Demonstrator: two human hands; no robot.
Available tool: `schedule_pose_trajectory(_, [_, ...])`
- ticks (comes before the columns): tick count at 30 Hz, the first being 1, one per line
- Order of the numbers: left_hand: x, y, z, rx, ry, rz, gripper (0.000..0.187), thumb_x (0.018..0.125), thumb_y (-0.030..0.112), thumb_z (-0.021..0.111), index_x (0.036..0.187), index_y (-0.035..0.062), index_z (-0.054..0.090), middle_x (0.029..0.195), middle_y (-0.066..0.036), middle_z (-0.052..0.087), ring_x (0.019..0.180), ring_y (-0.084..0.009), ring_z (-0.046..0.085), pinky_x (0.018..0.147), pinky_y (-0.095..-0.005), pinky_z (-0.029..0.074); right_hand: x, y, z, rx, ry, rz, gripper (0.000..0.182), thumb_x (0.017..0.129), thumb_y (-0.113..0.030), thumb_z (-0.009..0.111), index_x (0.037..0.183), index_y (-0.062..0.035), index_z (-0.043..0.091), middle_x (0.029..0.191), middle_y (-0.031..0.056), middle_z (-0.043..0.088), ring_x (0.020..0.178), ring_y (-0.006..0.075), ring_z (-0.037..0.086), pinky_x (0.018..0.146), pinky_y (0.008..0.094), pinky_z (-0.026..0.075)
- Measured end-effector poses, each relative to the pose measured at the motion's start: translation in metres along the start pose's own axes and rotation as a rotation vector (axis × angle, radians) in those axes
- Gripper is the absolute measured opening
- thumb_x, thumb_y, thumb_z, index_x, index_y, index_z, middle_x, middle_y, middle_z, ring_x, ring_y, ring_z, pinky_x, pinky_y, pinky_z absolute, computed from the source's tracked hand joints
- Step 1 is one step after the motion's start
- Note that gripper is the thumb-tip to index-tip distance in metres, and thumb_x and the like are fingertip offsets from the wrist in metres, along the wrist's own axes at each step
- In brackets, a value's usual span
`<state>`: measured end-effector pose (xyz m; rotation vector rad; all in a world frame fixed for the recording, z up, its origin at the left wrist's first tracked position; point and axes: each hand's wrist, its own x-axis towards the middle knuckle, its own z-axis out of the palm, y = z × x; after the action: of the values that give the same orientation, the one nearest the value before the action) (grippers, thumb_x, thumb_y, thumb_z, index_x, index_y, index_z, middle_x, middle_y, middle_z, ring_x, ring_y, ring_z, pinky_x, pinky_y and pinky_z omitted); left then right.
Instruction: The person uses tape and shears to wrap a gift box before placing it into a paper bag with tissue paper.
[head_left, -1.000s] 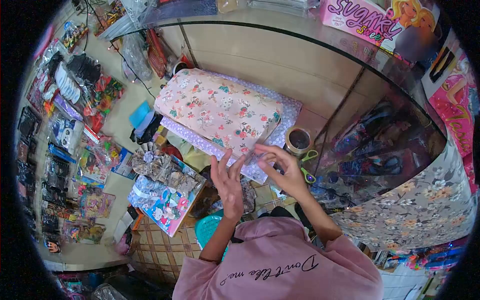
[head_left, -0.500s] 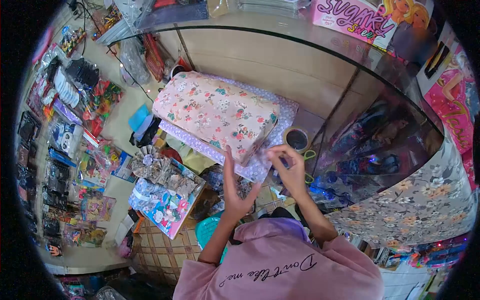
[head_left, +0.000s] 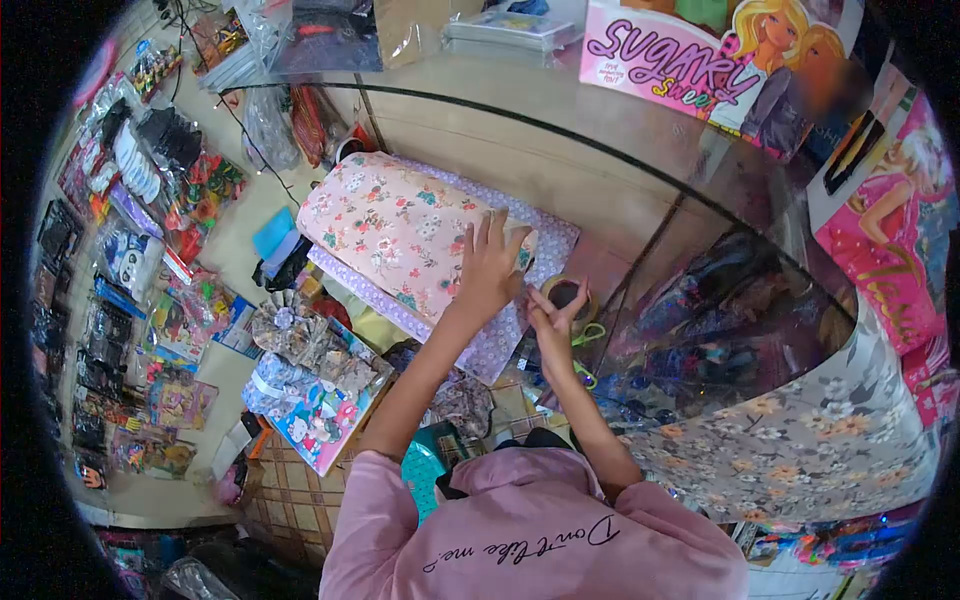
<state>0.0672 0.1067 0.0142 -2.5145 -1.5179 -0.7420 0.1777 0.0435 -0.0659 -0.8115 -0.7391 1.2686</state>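
Note:
A package in pink floral wrapping paper (head_left: 385, 235) lies on a lilac flower-print sheet (head_left: 480, 345). My left hand (head_left: 488, 268) rests on the right part of the package with its fingers spread and pointing away from me. Just beyond the package's near right end is my right hand (head_left: 553, 325). Its thumb and forefinger come together toward the package, while another finger stretches out to the right; what the fingertips hold, if anything, I cannot tell. A roll of tape (head_left: 584, 305) lies right behind this hand, partly hidden by it. Green-handled scissors (head_left: 592, 333) are beside the roll.
A curved glass counter edge (head_left: 560, 125) arcs behind the package. To the left lie a gift with a paper bow (head_left: 310, 400) and several packaged goods (head_left: 165, 250). Grey floral paper (head_left: 800, 445) hangs at the right. A teal stool (head_left: 423, 470) stands below.
My left hand has gone from the package's near edge up onto its top. My right hand has turned and dropped slightly, its other fingers stretching out. The view has shifted a little.

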Motion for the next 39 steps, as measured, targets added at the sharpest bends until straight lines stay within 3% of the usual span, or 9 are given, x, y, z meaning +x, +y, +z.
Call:
schedule_pose_trajectory(4, [0.013, -0.013, 0.030, 0.022, 0.025, -0.028, 0.075, 0.065, 0.020, 0.072, 0.131, 0.0171, 0.035, 0.134, -0.015, 0.034, 0.127, -0.0372, 0.029, 0.101, -0.0585, 0.024, 0.005, 0.011, -0.007, -0.031, -0.046, -0.004, 0.089, 0.084, 0.006, 0.046, 0.137, -0.0263, -0.017, 0.122, 0.0252, 0.048, 0.107, 0.0215, 0.052, 0.083, 0.0249, 0.043])
schedule_pose_trajectory(12, [0.013, -0.017, 0.035, 0.047, -0.163, -0.081, 0.071, 0.069, 0.018, 0.069, 0.131, 0.0228, 0.036, 0.138, -0.011, 0.031, 0.129, -0.0358, 0.026, 0.099, -0.0625, 0.022, 0.024, 0.023, -0.008, -0.010, -0.157, -0.062, 0.093, 0.079, 0.011, 0.045, 0.138, -0.0252, -0.017, 0.123, 0.0264, 0.047, 0.116, 0.0269, 0.046, 0.086, 0.0275, 0.040])
schedule_pose_trajectory(18, [0.011, -0.021, 0.038, 0.013, -0.172, -0.059, 0.069, 0.071, 0.017, 0.066, 0.132, 0.0212, 0.034, 0.139, -0.013, 0.028, 0.131, -0.0375, 0.021, 0.100, -0.0640, 0.018, 0.026, 0.021, -0.004, -0.106, -0.153, -0.061, 0.091, 0.081, 0.009, 0.044, 0.139, -0.0280, -0.015, 0.123, 0.0251, 0.047, 0.112, 0.0251, 0.049, 0.093, 0.0325, 0.038])
schedule_pose_trajectory(22, [0.010, -0.021, 0.035, -0.095, -0.194, -0.072, 0.075, 0.069, 0.023, 0.067, 0.135, 0.0190, 0.031, 0.142, -0.015, 0.022, 0.132, -0.0395, 0.014, 0.101, -0.0650, 0.012, 0.031, 0.014, 0.001, -0.101, -0.181, -0.023, 0.089, 0.081, 0.008, 0.043, 0.139, -0.0268, -0.015, 0.123, 0.0253, 0.047, 0.110, 0.0219, 0.051, 0.089, 0.0300, 0.041])
schedule_pose_trajectory(25, [0.014, -0.019, 0.016, -0.061, -0.390, -0.079, 0.084, 0.065, 0.029, 0.070, 0.137, 0.0188, 0.028, 0.144, -0.016, 0.018, 0.133, -0.0403, 0.010, 0.101, -0.0647, 0.009, 0.032, 0.007, -0.001, -0.107, -0.178, -0.008, 0.087, 0.082, 0.006, 0.044, 0.139, -0.0259, -0.013, 0.121, 0.0251, 0.049, 0.107, 0.0215, 0.053, 0.088, 0.0292, 0.041])
schedule_pose_trajectory(30, [0.009, -0.024, 0.019, -0.002, -0.379, -0.023, 0.094, 0.059, 0.026, 0.076, 0.138, 0.0195, 0.025, 0.144, -0.015, 0.017, 0.132, -0.0415, 0.013, 0.101, -0.0639, 0.014, 0.039, 0.014, -0.007, -0.134, -0.228, -0.169, 0.084, 0.084, 0.001, 0.046, 0.140, -0.0245, -0.010, 0.119, 0.0268, 0.050, 0.104, 0.0233, 0.056, 0.089, 0.0302, 0.041])
schedule_pose_trajectory(33, [0.005, -0.026, 0.023, 0.016, -0.337, 0.000, 0.093, 0.059, 0.020, 0.075, 0.138, 0.0194, 0.025, 0.144, -0.014, 0.018, 0.131, -0.0418, 0.016, 0.101, -0.0632, 0.017, 0.034, 0.004, -0.004, -0.091, -0.315, -0.105, 0.082, 0.086, -0.005, 0.050, 0.140, -0.0234, -0.009, 0.116, 0.0273, 0.051, 0.104, 0.0239, 0.055, 0.090, 0.0321, 0.041])
schedule_pose_trajectory(36, [0.000, -0.028, 0.022, -0.042, -0.322, -0.006, 0.087, 0.064, 0.014, 0.071, 0.138, 0.0218, 0.025, 0.145, -0.012, 0.018, 0.132, -0.0417, 0.015, 0.102, -0.0622, 0.015, 0.037, 0.006, -0.016, -0.104, -0.305, -0.106, 0.078, 0.084, 0.000, 0.050, 0.140, -0.0151, -0.001, 0.123, 0.0163, 0.048, 0.104, 0.0243, 0.055, 0.086, 0.0301, 0.043])
schedule_pose_trajectory(39, [-0.005, -0.032, 0.022, -0.061, -0.285, 0.017, 0.083, 0.066, 0.011, 0.068, 0.138, 0.0219, 0.026, 0.145, -0.012, 0.019, 0.132, -0.0418, 0.015, 0.103, -0.0618, 0.015, 0.044, -0.007, -0.028, -0.111, -0.299, -0.150, 0.066, 0.084, -0.004, 0.054, 0.137, -0.0096, 0.014, 0.109, 0.0138, 0.058, 0.099, 0.0198, 0.056, 0.084, 0.0279, 0.044])
